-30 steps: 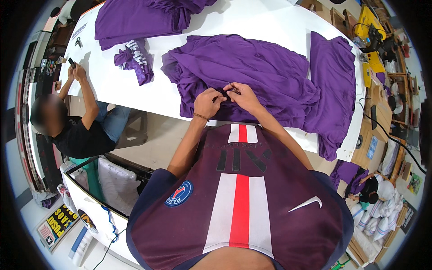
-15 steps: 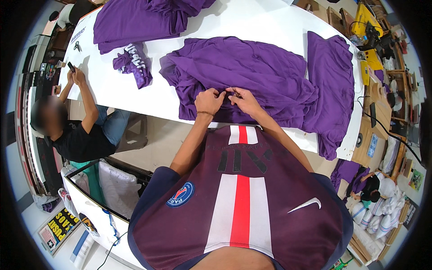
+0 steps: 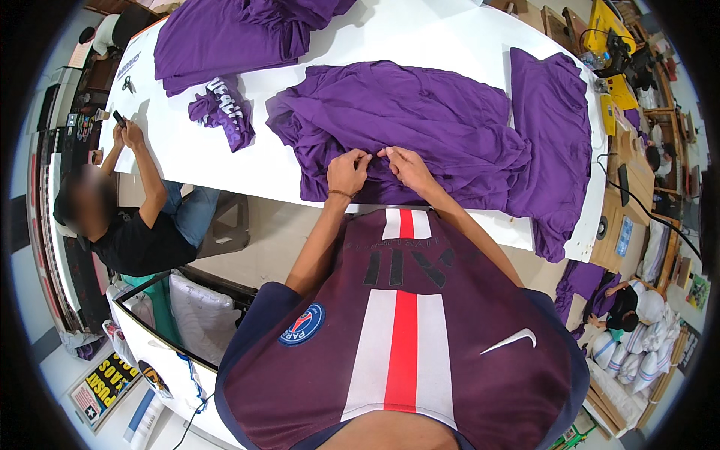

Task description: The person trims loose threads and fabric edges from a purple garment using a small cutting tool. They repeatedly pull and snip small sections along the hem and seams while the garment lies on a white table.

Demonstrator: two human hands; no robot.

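Observation:
A rumpled purple cloth garment (image 3: 420, 112) lies spread on the white table (image 3: 274, 172) right in front of me. Over its near edge, my left hand (image 3: 348, 172) has thumb and forefinger pinched together. Close by on the right, my right hand (image 3: 408, 171) pinches in the same way, its fingertips a small gap from the left ones. Whatever sits between the fingertips is too small to make out. To the right, another purple cloth piece (image 3: 551, 127) hangs over the table's near edge.
Folded purple cloth (image 3: 225, 41) is piled at the far left, beside a small printed purple piece (image 3: 226, 116). Scissors (image 3: 127, 84) lie near the left end. A seated person (image 3: 142, 240) there holds a phone (image 3: 120, 118). An open-topped box (image 3: 157, 330) stands below left.
My fingertips have drawn slightly apart; the left hand shifted a little down. The cloth lies nearly as before.

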